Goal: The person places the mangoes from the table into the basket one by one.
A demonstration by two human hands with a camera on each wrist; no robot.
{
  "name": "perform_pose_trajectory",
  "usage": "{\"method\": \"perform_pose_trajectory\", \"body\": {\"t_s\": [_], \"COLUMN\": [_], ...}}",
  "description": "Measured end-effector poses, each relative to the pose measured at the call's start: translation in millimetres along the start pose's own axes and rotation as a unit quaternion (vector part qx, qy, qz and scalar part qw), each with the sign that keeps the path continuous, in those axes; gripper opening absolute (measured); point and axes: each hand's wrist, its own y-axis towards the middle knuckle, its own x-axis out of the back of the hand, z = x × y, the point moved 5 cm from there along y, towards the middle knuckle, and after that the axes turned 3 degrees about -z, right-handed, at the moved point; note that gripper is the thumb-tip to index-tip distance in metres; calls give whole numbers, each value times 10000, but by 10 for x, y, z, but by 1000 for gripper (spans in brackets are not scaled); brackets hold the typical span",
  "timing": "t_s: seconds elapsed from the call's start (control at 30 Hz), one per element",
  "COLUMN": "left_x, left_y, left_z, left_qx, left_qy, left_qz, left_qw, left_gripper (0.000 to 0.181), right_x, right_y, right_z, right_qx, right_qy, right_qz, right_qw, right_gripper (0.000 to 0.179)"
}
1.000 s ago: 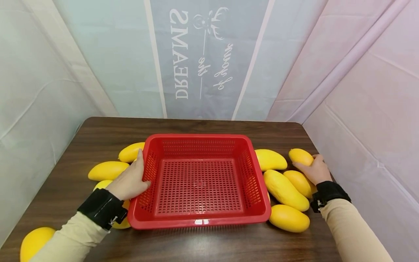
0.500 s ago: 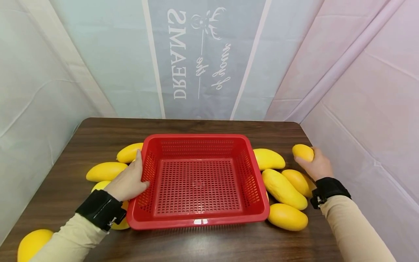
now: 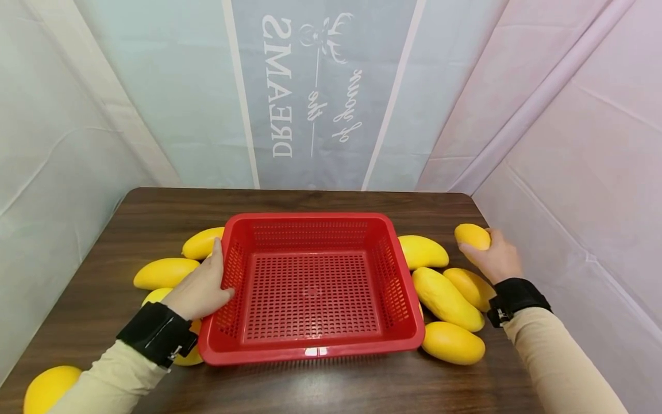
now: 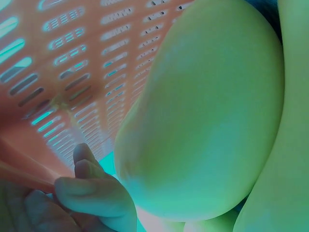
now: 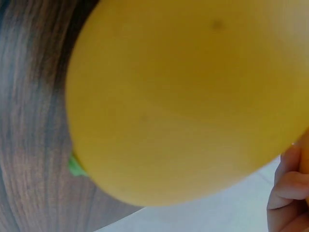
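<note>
A red perforated plastic basket (image 3: 310, 217) sits in the middle of the table, with no fruit inside. My left hand (image 3: 201, 290) grips its left rim, thumb over the inner side and fingers outside. In the left wrist view, curled fingers (image 4: 99, 195) show at the rim beside a large mango (image 4: 207, 116). On the right, my right hand (image 3: 499, 259) holds a yellow mango (image 3: 472, 236) above the other fruit. The right wrist view is mostly filled by a mango (image 5: 183, 106) with a green stem end; the hand's fingers (image 5: 287, 198) appear at the edge.
Several mangoes lie close along the basket's right side, including a front one (image 3: 453, 343) and a long one (image 3: 447, 299). More mangoes (image 3: 165, 273) rest on the left, partly behind my left hand. One mango (image 3: 52, 390) lies by the left sleeve. Cloth walls (image 3: 584, 172) surround the table.
My right hand has raised its mango up and away from the neighbouring fruit. The left hand keeps its hold on the basket, and the whole view has drifted slightly.
</note>
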Motion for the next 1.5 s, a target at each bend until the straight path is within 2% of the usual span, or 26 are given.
{"method": "perform_pose_trajectory", "body": {"t_s": [0.53, 1.5], "left_x": [-8, -9], "left_y": [13, 8], "left_z": [6, 22], "left_qx": [-40, 11], "left_qy": [-69, -157], "left_qz": [-6, 75], "left_qw": [10000, 9998], "left_gripper": [112, 114], "right_x": [62, 48], "right_y": [-76, -197], "right_z": [346, 550], "right_qx": [106, 538], "right_qy": [-102, 65], "right_qz": [133, 204], "right_qw": [9998, 9983], "right_gripper": [88, 84]}}
